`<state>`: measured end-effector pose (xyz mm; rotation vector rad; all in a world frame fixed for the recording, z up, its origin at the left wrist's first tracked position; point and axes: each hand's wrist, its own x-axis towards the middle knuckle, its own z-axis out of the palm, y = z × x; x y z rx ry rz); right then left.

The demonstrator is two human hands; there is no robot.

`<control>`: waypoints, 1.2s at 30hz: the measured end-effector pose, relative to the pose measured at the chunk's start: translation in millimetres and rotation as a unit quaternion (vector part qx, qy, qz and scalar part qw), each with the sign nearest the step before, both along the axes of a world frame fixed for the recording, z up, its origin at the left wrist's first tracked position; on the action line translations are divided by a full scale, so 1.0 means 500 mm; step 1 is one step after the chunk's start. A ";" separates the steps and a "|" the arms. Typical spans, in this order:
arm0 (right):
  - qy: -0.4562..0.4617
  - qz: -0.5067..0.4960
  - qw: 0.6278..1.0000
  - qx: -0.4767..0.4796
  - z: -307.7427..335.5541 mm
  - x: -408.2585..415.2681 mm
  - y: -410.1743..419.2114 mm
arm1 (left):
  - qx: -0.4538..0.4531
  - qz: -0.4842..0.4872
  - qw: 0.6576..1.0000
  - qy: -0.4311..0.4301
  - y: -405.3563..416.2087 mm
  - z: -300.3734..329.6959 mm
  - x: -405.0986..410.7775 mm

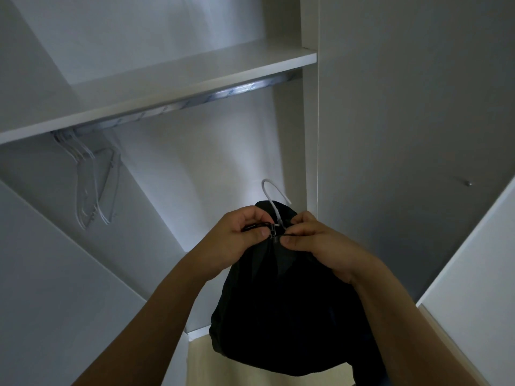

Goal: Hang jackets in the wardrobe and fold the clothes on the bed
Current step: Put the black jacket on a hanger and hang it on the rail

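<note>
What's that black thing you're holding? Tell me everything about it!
It is a black jacket of thin, smooth-looking cloth, hanging bunched and limp in front of the open wardrobe. It sits on a white hanger whose hook pokes up above the collar. The left hand and right hand pinch the collar at the zip's top. It is not yet on the rail.

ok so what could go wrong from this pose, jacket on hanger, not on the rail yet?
1. Both hands, left hand and right hand, pinch the zipper at the collar; neither clearly holds the white hanger, so the black jacket might slip off it.
2. The hook sits well below the rail; lifting it with the grip on fabric could tilt the hanger.
3. The empty hangers crowd the rail's left end, so hooking there could tangle.
</note>
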<state>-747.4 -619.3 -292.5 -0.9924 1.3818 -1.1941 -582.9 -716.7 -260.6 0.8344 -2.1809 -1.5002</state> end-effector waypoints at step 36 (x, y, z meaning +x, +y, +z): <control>-0.062 -0.181 0.979 -0.066 0.000 -0.030 -0.040 | -0.212 -0.002 0.977 -0.020 0.026 -0.045 0.019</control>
